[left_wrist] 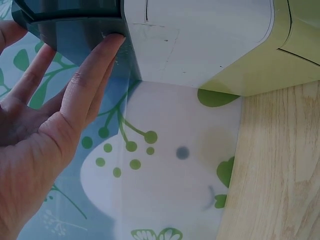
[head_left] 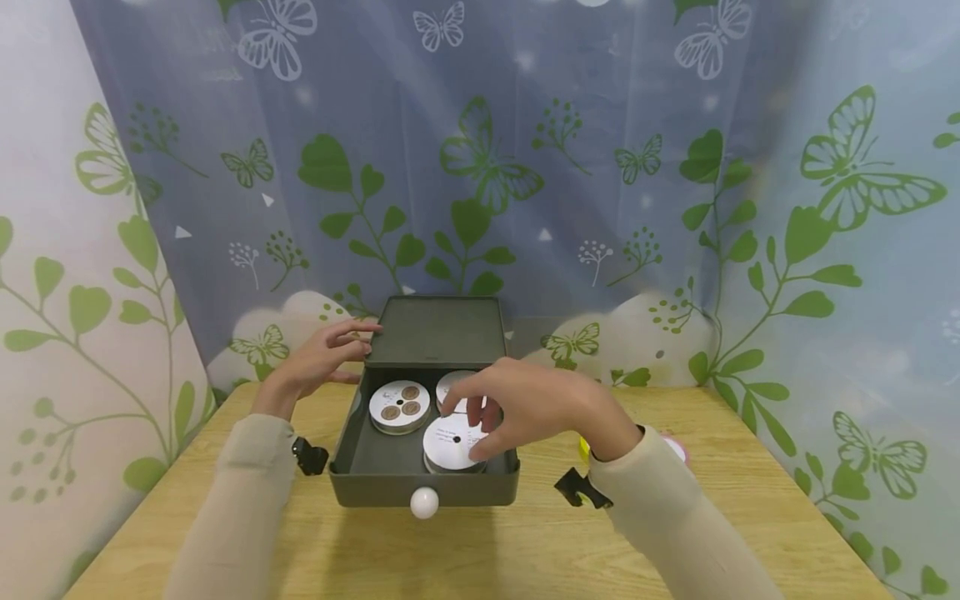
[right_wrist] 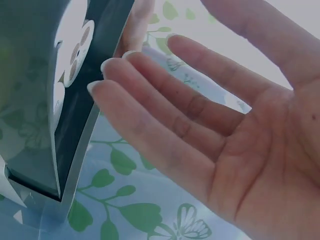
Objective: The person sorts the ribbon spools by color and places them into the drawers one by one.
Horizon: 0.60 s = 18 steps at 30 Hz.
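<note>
A dark grey box (head_left: 442,329) stands on the table with its drawer (head_left: 352,450) pulled out towards me; a white round knob (head_left: 424,502) is on the drawer's front. Inside lie thick white discs with small dark centres: one disc (head_left: 400,404) at left bears three brown circles, another disc (head_left: 450,443) is at front right, and a third disc (head_left: 453,385) sits behind it, partly hidden. My left hand (head_left: 318,367) touches the box's left side with straight fingers (left_wrist: 82,82). Over the right-hand discs hovers my right hand (head_left: 536,408), its fingers (right_wrist: 165,125) loosely extended and holding nothing.
On the wooden table (head_left: 600,533), right of the box, a yellow thing (head_left: 584,450) and a pink-rimmed white thing (head_left: 677,448) are mostly hidden by my right arm. A butterfly-and-leaf patterned curtain (head_left: 570,208) hangs behind the table and along its sides.
</note>
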Available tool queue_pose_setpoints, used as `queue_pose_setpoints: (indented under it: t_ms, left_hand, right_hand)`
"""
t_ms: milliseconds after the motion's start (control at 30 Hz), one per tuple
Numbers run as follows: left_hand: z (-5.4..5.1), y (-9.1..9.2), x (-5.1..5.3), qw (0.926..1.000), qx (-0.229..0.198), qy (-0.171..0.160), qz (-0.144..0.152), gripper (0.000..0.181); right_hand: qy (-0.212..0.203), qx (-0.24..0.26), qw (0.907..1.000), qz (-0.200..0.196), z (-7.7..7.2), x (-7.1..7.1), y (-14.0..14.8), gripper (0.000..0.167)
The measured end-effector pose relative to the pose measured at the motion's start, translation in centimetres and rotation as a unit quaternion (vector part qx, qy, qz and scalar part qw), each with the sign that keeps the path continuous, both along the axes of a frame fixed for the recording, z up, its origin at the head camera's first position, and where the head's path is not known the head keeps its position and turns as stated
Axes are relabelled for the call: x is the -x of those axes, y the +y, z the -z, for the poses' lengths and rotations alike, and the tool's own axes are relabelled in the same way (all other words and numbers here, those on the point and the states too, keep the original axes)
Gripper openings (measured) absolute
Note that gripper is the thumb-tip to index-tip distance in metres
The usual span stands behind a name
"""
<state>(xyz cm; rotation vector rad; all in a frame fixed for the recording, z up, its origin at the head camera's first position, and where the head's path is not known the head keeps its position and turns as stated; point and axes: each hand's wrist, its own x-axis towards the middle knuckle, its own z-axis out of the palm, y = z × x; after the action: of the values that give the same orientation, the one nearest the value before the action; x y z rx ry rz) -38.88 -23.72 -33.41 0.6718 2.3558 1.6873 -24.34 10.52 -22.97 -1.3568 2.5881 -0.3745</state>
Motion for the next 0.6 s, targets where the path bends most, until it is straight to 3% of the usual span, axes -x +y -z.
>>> queue_pose_setpoints:
  t_ms: [200,367,500,600]
  left_hand:
    - [0.1,0.0,0.0,1.0000,-0.001,-0.001,-0.005,0.056]
    - [0.2,0.0,0.0,1.0000,-0.001,-0.001,-0.008,0.056]
    - [0.3,0.0,0.0,0.9999,0.003,0.000,-0.010,0.056]
    - [0.3,0.0,0.0,0.9999,0.004,0.001,-0.011,0.057]
  right_hand:
    - [-0.005,0.034,0.9992,-0.018,0.7,-1.7,0.2,0.040]
    - [-0.014,0.048,0.9982,-0.033,2.2,-3.3,-0.2,0.033]
    - [-0.004,0.061,0.9971,-0.046,3.5,-4.8,-0.8,0.031]
    - [0.027,0.073,0.9957,-0.052,4.3,-5.6,-1.1,0.029]
